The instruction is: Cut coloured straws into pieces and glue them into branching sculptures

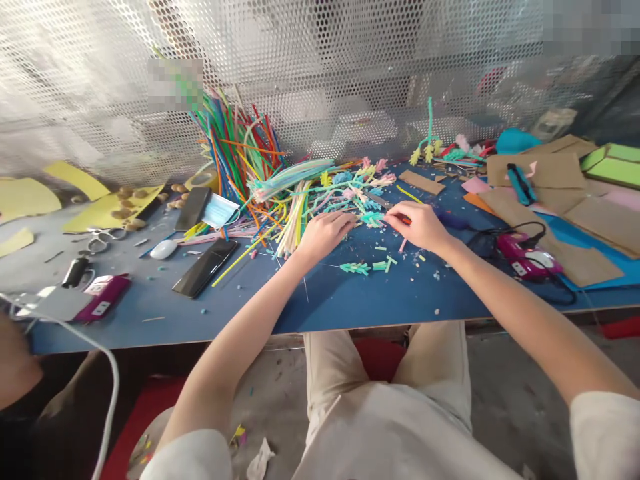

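My left hand (327,233) is closed, its fingertips pinched at the left end of a short, fuzzy turquoise pipe cleaner piece (372,219). At the right end of that piece, my right hand (421,225) pinches with thumb and forefinger. Just below, on the blue table (280,313), lies a leafy green-turquoise pipe cleaner sprig (355,268) beside several short cut pieces (386,264). Behind my hands are pastel pipe cleaner flowers (350,187). A bundle of pale pipe cleaners (295,223) lies close to my left hand.
Many coloured pipe cleaners (235,147) stand against a perforated metal screen (360,87). At left lie a phone (206,268), a white mouse (163,249), scissors (103,239) and a purple power strip (103,297). Cardboard (590,257) and another power strip (529,257) are at right. Another person's arm (17,363) shows.
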The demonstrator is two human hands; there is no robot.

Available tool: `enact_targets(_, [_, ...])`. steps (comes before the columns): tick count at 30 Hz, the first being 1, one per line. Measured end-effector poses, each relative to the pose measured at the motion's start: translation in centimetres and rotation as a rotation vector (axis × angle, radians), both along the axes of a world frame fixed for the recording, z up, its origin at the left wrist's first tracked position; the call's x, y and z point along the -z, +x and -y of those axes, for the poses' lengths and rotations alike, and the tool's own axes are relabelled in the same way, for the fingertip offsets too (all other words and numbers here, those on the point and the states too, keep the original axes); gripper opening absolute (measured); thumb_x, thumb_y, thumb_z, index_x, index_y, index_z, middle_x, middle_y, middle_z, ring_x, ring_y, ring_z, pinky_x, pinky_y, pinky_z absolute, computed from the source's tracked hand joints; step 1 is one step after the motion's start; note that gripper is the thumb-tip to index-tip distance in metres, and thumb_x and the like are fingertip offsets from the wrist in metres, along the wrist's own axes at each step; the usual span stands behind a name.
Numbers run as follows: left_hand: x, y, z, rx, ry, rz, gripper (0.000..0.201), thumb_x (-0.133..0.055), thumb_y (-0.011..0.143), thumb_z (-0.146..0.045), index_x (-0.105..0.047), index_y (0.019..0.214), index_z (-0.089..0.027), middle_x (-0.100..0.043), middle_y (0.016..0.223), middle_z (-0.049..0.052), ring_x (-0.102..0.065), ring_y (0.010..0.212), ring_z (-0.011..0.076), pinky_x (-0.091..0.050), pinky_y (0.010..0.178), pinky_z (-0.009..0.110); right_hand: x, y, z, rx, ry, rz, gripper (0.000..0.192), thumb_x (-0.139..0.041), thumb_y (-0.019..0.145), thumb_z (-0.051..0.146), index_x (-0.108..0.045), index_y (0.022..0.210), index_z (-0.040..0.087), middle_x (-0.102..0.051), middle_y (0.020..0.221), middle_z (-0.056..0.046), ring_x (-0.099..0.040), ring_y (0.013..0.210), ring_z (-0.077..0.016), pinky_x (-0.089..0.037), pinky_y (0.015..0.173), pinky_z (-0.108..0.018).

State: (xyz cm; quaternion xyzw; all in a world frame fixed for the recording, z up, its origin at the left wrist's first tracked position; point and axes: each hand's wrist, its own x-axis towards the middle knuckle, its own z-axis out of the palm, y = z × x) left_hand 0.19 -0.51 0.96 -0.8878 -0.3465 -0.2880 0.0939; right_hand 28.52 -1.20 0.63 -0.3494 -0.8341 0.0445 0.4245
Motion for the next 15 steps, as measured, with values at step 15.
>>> enact_targets(15, [1.4, 1.1, 2.0, -0.186, -0.029, 0.077, 0.032, -0.053, 0.109, -0.042, -0.079, 0.123, -0.03, -0.083, 0.108, 0.003, -0.079, 0.085, 0.0174, -0.044, 0.06, 0.026, 0.6, 0.1, 0.2, -0.028, 0.17, 0.06, 0.037, -0.073, 0.094, 0.051, -0.067, 0.119, 0.024, -0.072, 0.111, -0.009, -0.067, 0.101, -0.0265, -0.052, 0.093, -0.043])
